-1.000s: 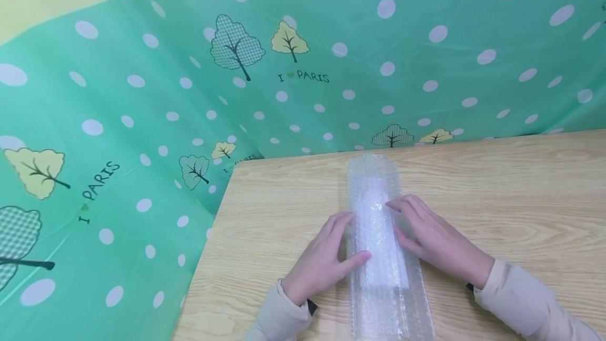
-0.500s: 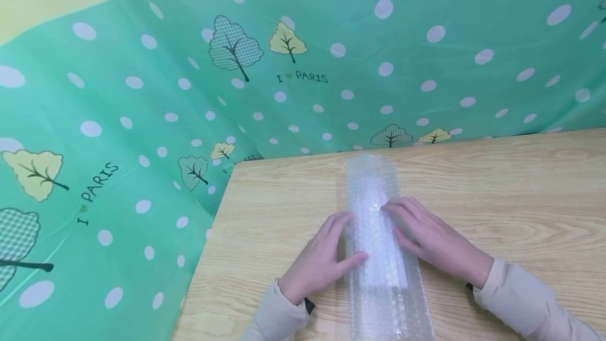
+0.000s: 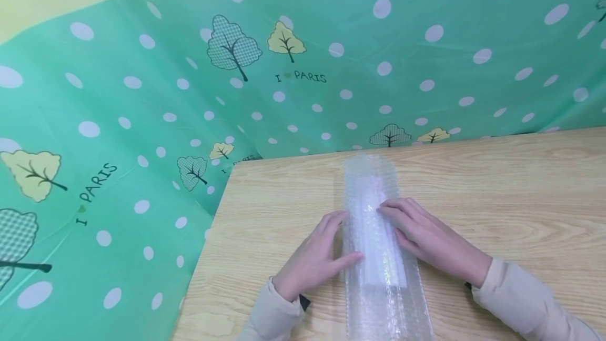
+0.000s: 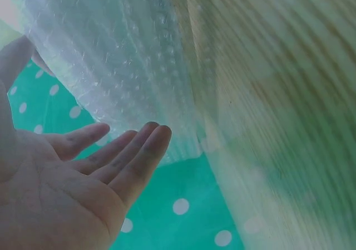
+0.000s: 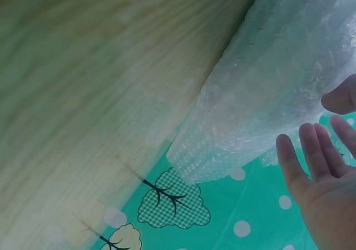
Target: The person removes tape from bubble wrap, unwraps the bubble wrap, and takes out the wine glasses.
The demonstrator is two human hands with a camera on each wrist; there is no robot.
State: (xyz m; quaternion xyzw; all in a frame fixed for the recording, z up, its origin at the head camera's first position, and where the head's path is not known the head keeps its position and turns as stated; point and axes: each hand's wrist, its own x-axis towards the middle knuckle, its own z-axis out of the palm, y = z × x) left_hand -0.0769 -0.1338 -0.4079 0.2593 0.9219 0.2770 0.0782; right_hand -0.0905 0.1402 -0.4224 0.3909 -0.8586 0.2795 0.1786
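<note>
A long bundle of clear bubble wrap [image 3: 393, 312] lies lengthwise on the table, with a white oblong item [image 3: 381, 262] showing through its layers. What that item is cannot be told. My left hand [image 3: 312, 259] is at the bundle's left side, its thumb over the top and its fingers reaching the left edge. In the left wrist view its fingers [image 4: 142, 161] look fairly straight beside the wrap [image 4: 105, 49]. From the right, my right hand [image 3: 433, 236] touches the bundle with loosely bent fingertips. The right wrist view shows these fingers [image 5: 314, 150] spread next to the wrap [image 5: 267, 94].
The wooden table [image 3: 511, 188] extends to both sides of the bundle. Behind it and to the left hangs a green cloth [image 3: 307, 30] printed with white dots and trees. The bundle's far end lies near the table's back edge.
Both hands and the bundle appear slightly farther left, and the background has shifted a little the same way. The right fingertips have moved slightly left over the bundle's top.
</note>
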